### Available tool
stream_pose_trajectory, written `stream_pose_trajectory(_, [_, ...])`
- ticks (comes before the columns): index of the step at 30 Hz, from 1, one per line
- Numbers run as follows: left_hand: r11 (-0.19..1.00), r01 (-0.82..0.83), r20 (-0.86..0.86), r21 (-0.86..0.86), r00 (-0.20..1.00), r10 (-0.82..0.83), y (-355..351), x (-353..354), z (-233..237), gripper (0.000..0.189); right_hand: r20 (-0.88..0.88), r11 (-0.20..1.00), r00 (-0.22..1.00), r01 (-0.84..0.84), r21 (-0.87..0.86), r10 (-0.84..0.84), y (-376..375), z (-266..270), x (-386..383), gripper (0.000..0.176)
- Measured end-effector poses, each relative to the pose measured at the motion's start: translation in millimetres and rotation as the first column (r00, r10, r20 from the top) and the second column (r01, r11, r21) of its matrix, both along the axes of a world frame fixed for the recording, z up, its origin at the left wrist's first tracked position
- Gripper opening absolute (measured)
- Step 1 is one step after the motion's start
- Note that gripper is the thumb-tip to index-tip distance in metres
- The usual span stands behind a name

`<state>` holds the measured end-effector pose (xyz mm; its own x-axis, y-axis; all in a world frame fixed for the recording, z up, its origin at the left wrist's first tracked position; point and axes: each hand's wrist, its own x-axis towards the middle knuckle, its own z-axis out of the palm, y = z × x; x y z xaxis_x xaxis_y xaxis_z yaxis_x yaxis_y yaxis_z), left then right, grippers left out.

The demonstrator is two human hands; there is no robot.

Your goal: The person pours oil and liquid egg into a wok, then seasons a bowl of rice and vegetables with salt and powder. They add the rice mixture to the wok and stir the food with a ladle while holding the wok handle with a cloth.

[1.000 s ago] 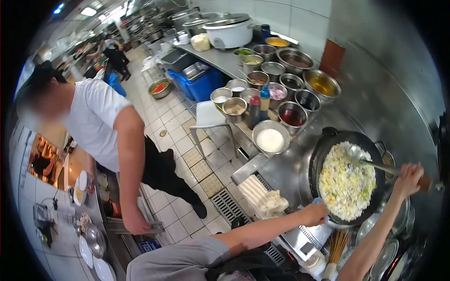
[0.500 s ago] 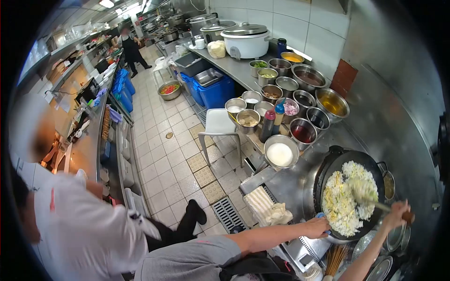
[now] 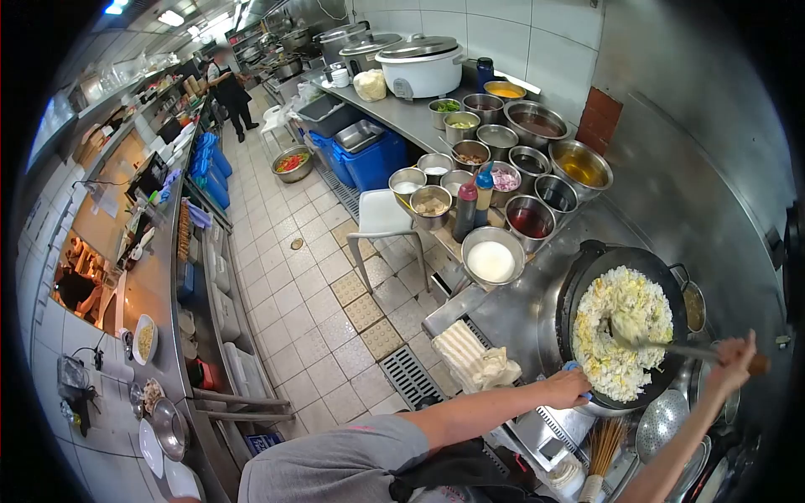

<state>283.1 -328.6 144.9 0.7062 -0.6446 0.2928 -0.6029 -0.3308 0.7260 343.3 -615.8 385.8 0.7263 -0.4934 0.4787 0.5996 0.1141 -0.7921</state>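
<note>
A black wok [image 3: 579,289] on the stove at the right holds white rice with yellow egg bits [image 3: 616,373]. My left hand [image 3: 568,388] is closed on a blue cloth [image 3: 573,366] at the wok's near left rim. My right hand [image 3: 734,362] grips the wooden-ended handle of a ladle [image 3: 683,350], whose rice-coated bowl lies in the middle of the rice. Below the wok are a perforated skimmer [image 3: 661,426] and a bamboo brush [image 3: 604,444].
Metal bowls of ingredients and sauces [image 3: 531,220] and two squeeze bottles [image 3: 465,213] stand beyond the stove. A grey stool [image 3: 385,212], folded towels [image 3: 470,354] and a rice cooker [image 3: 419,71] are near. A person [image 3: 228,92] stands far down the aisle.
The ladle has moved down and left in the rice, and my right hand has shifted slightly right and up. The person in white at the left has left the view, uncovering the counter.
</note>
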Motion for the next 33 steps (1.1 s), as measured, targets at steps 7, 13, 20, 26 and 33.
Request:
stream_pose_trajectory(7, [0.986,-0.128,-0.130,0.110,0.981,0.142,-2,-24,27,0.030,-0.182,0.943,0.955,0.269,0.198,-0.234,-10,-37,-32,0.021])
stream_pose_trajectory(13, [0.988,-0.145,0.159,-0.047,0.976,0.151,40,-93,133,0.031,-0.343,0.922,0.905,0.331,0.200,-0.250,-33,34,-53,0.030])
stream_pose_trajectory(20, [0.990,-0.129,0.171,0.054,0.978,0.118,39,-117,35,0.032,-0.148,0.876,0.919,0.392,0.279,-0.364,26,60,-18,0.032])
stream_pose_trajectory(26, [0.993,-0.097,0.185,0.060,0.979,0.084,53,-103,132,0.033,-0.155,0.920,0.939,0.335,0.201,-0.308,-1,92,-21,0.031])
stream_pose_trajectory(33, [0.995,-0.056,0.140,0.080,0.989,0.044,56,-132,32,0.034,-0.130,0.909,0.930,0.364,0.203,-0.343,52,82,-19,0.032])
